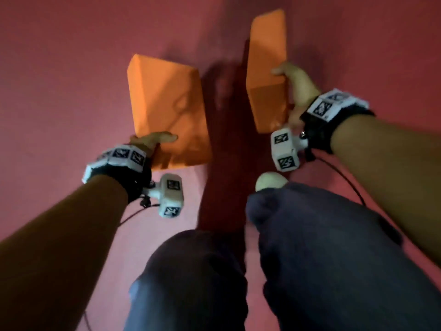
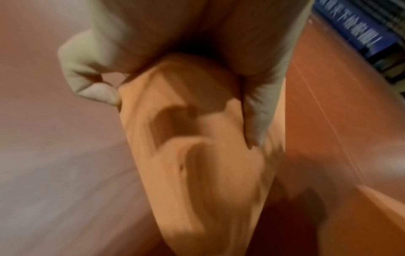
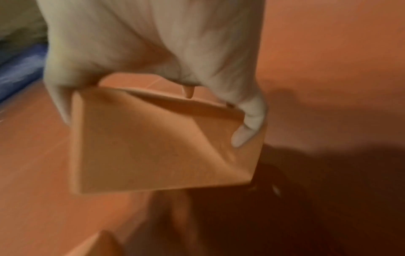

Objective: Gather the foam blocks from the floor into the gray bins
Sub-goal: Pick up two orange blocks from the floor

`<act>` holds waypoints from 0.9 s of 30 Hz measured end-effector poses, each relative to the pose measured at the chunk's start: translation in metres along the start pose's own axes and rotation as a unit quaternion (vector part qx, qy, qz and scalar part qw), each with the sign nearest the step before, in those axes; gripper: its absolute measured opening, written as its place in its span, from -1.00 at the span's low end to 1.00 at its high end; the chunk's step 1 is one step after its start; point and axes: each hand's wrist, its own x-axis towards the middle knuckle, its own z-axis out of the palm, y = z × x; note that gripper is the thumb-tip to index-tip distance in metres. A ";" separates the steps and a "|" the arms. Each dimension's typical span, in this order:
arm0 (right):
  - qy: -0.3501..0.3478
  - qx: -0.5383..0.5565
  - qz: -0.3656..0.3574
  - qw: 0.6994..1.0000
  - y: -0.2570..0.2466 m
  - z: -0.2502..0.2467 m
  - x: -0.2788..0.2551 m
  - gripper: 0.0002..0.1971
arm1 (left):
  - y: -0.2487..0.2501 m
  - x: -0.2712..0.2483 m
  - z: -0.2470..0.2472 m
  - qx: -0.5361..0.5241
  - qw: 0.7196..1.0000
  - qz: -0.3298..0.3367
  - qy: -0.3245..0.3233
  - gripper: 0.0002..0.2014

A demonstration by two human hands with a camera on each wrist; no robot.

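Note:
I hold two orange foam blocks above the red floor. My left hand (image 1: 152, 139) grips the near end of the wider block (image 1: 167, 111), thumb on its top face; the left wrist view shows that block (image 2: 197, 155) pinched between thumb and fingers. My right hand (image 1: 293, 82) grips the narrower block (image 1: 266, 72) by its right side, thumb across the top. In the right wrist view this block (image 3: 153, 147) sits between my thumb and fingers. No gray bin is in view.
The red floor (image 1: 71, 68) fills the scene, with my legs in dark trousers (image 1: 310, 259) and a foot (image 1: 270, 181) below the blocks. Blue items (image 2: 359, 29) lie at the floor's edge in the left wrist view. The wrist views are blurred.

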 end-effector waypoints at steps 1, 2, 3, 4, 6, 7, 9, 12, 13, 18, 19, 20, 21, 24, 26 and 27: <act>-0.029 0.068 0.039 0.996 0.002 -0.012 -0.031 -0.62 | 0.004 -0.031 0.005 0.007 1.000 0.008 0.018 0.08; -0.052 0.124 0.088 0.987 0.015 -0.026 -0.064 -0.70 | 0.007 -0.061 0.010 0.016 0.999 0.025 0.032 0.04; -0.070 0.159 0.118 0.978 0.024 -0.043 -0.096 -0.70 | 0.012 -0.096 0.014 0.029 0.998 0.043 0.045 -0.03; -0.084 0.182 0.141 0.970 0.031 -0.059 -0.128 -0.62 | 0.019 -0.131 0.019 0.045 0.996 0.064 0.051 -0.10; -0.078 0.215 0.157 0.961 0.034 -0.089 -0.195 -0.50 | 0.033 -0.201 0.026 0.087 0.990 0.104 0.044 -0.12; -0.064 0.256 0.161 0.951 0.029 -0.105 -0.234 -0.61 | 0.043 -0.241 0.031 0.116 0.985 0.121 0.029 -0.10; -0.036 0.326 0.161 0.931 0.023 -0.135 -0.313 -0.77 | 0.053 -0.320 0.044 0.167 0.973 0.158 -0.023 -0.12; -0.003 0.396 0.123 0.910 0.030 -0.174 -0.430 -0.81 | 0.051 -0.436 0.059 0.229 0.938 0.233 -0.121 -0.06; 0.015 0.415 0.108 0.903 0.038 -0.185 -0.465 -0.74 | 0.048 -0.473 0.063 0.254 0.922 0.256 -0.142 0.02; 0.144 0.470 0.018 0.871 0.097 -0.227 -0.623 -0.27 | 0.007 -0.624 0.081 0.342 0.789 0.440 -0.258 -0.12; 0.168 0.483 -0.001 0.859 0.114 -0.231 -0.652 -0.13 | -0.008 -0.648 0.084 0.360 0.759 0.467 -0.277 -0.20; 0.192 0.500 -0.020 0.844 0.130 -0.232 -0.681 -0.05 | -0.025 -0.673 0.088 0.377 0.733 0.479 -0.302 -0.20; 0.218 0.516 -0.035 0.828 0.148 -0.232 -0.707 -0.04 | -0.043 -0.699 0.091 0.395 0.715 0.480 -0.321 -0.17; 0.299 0.591 -0.074 0.746 0.201 -0.230 -0.781 -0.22 | -0.103 -0.767 0.103 0.427 0.629 0.515 -0.396 -0.07; 0.343 0.615 -0.087 0.705 0.239 -0.227 -0.823 -0.30 | -0.150 -0.806 0.110 0.455 0.564 0.535 -0.434 0.10; 0.362 0.614 -0.092 0.695 0.256 -0.227 -0.842 -0.29 | -0.174 -0.823 0.116 0.468 0.531 0.552 -0.441 0.17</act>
